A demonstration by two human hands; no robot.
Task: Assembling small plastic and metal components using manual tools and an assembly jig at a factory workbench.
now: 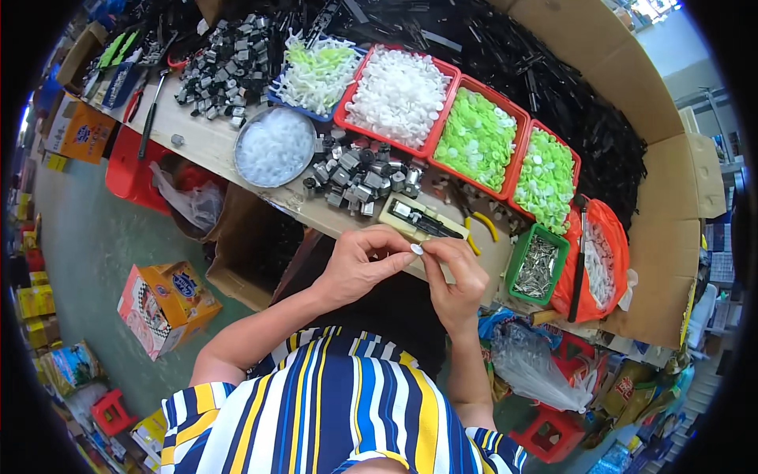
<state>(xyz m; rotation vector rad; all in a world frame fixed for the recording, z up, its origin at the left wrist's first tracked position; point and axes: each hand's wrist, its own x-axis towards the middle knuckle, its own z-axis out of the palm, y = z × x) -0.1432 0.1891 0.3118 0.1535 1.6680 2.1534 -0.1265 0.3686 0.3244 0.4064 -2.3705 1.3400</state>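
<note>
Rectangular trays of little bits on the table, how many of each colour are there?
Red trays: 3
Blue tray: 1
Green tray: 1
Total: 5

Grey-green floor point(87, 237) with small red stools point(103, 406)

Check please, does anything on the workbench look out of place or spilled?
One small grey block lies alone on the workbench, left of the round dish. It looks slightly odd because the similar blocks are gathered in piles; it may have strayed from one.
</note>
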